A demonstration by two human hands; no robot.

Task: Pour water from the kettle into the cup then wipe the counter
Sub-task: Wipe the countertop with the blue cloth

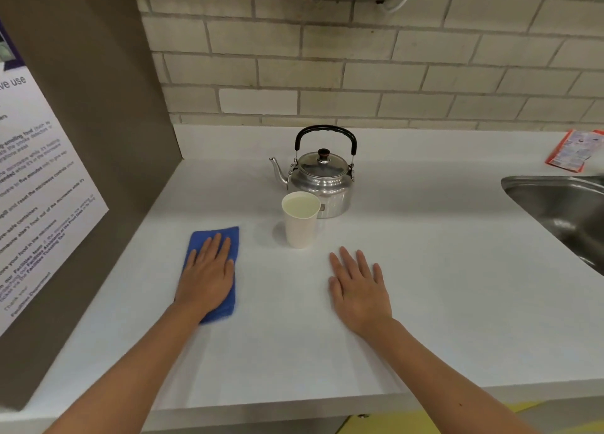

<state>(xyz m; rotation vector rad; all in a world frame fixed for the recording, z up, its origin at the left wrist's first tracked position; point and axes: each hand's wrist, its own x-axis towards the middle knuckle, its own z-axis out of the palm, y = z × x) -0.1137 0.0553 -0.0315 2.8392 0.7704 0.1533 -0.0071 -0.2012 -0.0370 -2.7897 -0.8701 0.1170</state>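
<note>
A shiny metal kettle [322, 180] with a black handle stands upright near the back of the white counter [441, 286], spout pointing left. Directly in front of it stands a white paper cup [300, 221] with liquid inside. A folded blue cloth [225, 240] lies flat on the counter left of the cup. My left hand [207, 276] rests palm down on the cloth, fingers extended. My right hand [359, 286] lies flat on the bare counter to the right of the cup, fingers spread, holding nothing.
A brown panel with a printed notice [39, 204] walls off the left side. A steel sink [568, 211] is set into the counter at the right. An orange and white packet [575, 150] lies at the back right. A brick wall runs behind.
</note>
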